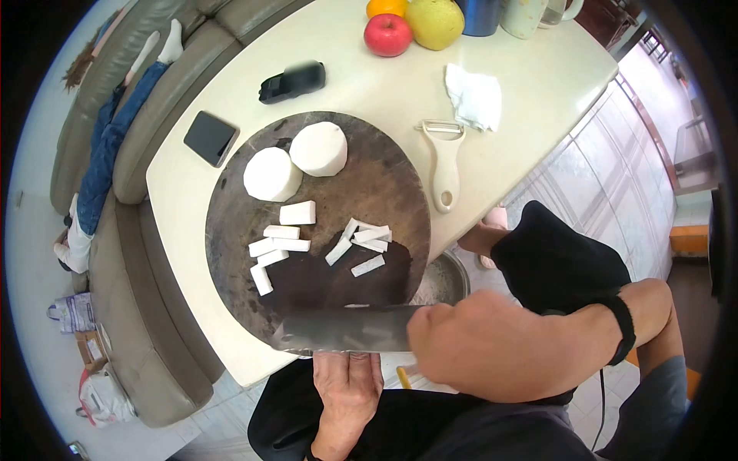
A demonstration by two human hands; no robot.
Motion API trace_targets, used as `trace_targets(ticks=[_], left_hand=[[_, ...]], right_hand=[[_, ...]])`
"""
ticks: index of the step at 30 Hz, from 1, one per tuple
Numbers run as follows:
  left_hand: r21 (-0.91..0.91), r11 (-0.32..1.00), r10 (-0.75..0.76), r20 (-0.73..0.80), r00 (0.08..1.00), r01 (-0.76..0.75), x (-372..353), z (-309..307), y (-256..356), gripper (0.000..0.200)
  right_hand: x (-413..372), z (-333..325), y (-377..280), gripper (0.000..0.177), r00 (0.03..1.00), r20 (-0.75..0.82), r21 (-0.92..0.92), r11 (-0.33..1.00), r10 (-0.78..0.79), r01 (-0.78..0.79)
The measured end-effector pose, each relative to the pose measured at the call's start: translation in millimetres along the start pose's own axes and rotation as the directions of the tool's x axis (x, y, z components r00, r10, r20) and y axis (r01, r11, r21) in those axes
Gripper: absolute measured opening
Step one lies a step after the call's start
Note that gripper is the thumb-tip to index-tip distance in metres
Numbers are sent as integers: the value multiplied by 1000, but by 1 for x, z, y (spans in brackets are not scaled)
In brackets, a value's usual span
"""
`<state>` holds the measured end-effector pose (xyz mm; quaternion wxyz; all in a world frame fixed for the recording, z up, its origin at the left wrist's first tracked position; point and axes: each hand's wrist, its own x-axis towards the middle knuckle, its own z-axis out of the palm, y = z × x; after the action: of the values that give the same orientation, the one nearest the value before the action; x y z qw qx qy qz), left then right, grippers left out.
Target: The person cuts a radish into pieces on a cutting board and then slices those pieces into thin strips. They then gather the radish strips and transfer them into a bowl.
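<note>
My right hand (492, 346) grips the handle of a wide-bladed kitchen knife (346, 329), its blade lying across the near edge of a round dark chopping board (377, 173). Just below the blade is my left hand (347, 390), fingers close together, fingertips hidden by the knife; I cannot make out what they press on. A sliver of white shows past the blade's far side. Two thick rounds of what looks like white radish (273, 174) sit at the board's far left. Several thick white sticks (280, 244) lie below them, and thinner strips (372, 237) lie to the right.
A white peeler (444, 165) and a crumpled tissue (473, 97) lie right of the board. Beyond it are a phone (210, 138), a black object (292, 81), an apple (387, 35) and other fruit. A metal bowl (453, 280) stands below the table edge. Someone lies on the sofa (165, 115).
</note>
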<state>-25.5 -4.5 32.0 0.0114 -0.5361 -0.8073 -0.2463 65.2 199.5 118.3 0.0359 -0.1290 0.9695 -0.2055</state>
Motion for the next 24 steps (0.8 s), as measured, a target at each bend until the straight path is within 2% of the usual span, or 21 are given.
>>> trace_targets(ticks=[3, 5, 9, 11, 15, 21, 23, 24], left_hand=[[7, 1000, -27, 13, 1000, 27, 1, -2, 3, 37], [25, 1000, -12, -11, 1000, 13, 7, -3, 6, 25], [37, 999, -17, 23, 1000, 16, 2, -5, 6, 28], [15, 999, -38, 32, 999, 37, 2, -5, 6, 29], [47, 999, -10, 17, 1000, 9, 5, -2, 5, 27], [14, 1000, -11, 4, 1000, 10, 6, -5, 7, 24], [27, 1000, -15, 7, 1000, 15, 4, -3, 7, 26], [26, 999, -21, 6, 1000, 21, 4, -3, 7, 26]], right_hand=[[-9, -8, 5, 16, 995, 94, 32, 999, 39, -42], [-13, -10, 6, 16, 989, 100, 96, 988, 110, -120], [-18, -9, 2, 19, 995, 51, 81, 992, 90, -94], [-18, -8, 3, 18, 989, 114, 76, 991, 99, -108], [-9, -6, 4, 17, 985, 132, 68, 990, 110, -119], [4, 0, 2, 20, 999, 4, 73, 997, 40, -40], [1, -7, 9, 15, 989, 134, 233, 968, 67, -98], [-1, -7, 9, 15, 988, 138, 233, 968, 64, -95]])
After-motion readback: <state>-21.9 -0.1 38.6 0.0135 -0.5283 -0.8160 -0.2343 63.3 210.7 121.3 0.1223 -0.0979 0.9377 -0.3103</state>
